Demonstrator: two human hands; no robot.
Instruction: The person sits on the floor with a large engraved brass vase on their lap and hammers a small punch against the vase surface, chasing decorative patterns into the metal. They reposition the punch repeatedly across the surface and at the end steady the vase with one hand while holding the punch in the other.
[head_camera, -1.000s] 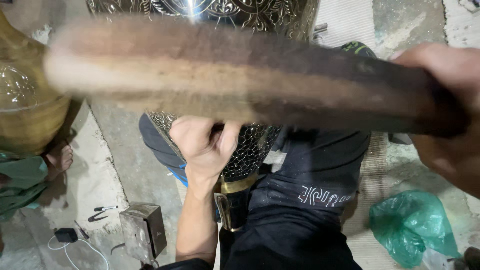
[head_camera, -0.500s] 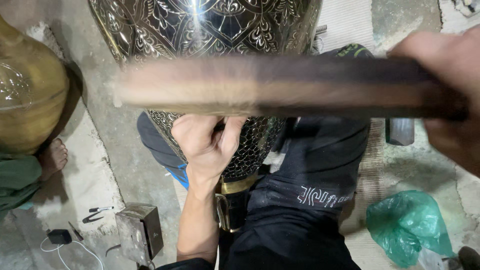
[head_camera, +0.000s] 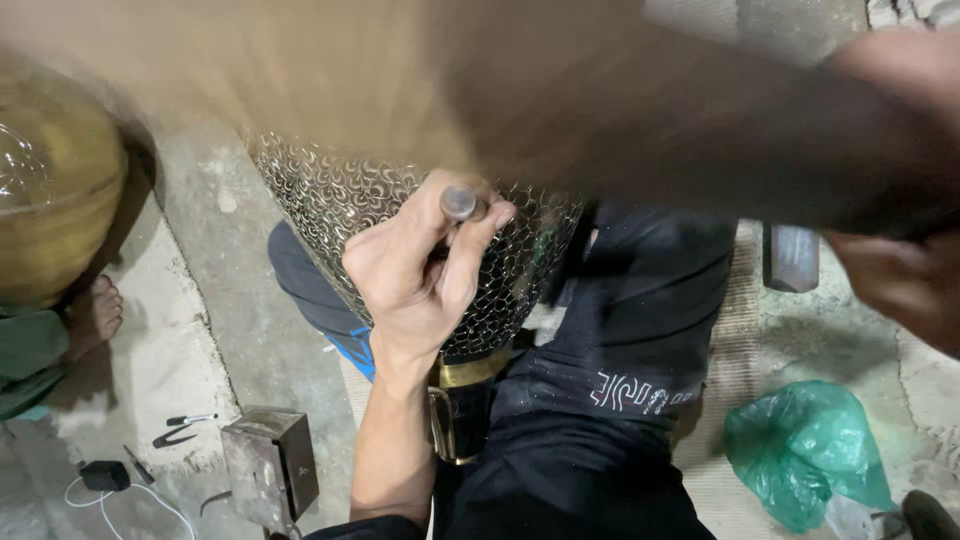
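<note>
At frame centre the left hand (head_camera: 420, 275) pinches a steel punch (head_camera: 460, 204) against the engraved metal vase (head_camera: 400, 215), unmoved. The right hand (head_camera: 900, 270), closed around the wooden mallet (head_camera: 600, 110), now swings it, blurred, across the top.

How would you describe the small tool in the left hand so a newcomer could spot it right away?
Start at the big engraved metal vase lying across the person's lap. The left hand is pressed against its patterned wall, fist closed around a short metal punch. Only the punch's round, flat grey top shows above the fingers, plain and smooth where the vase around it is covered in fine engraving.
</note>
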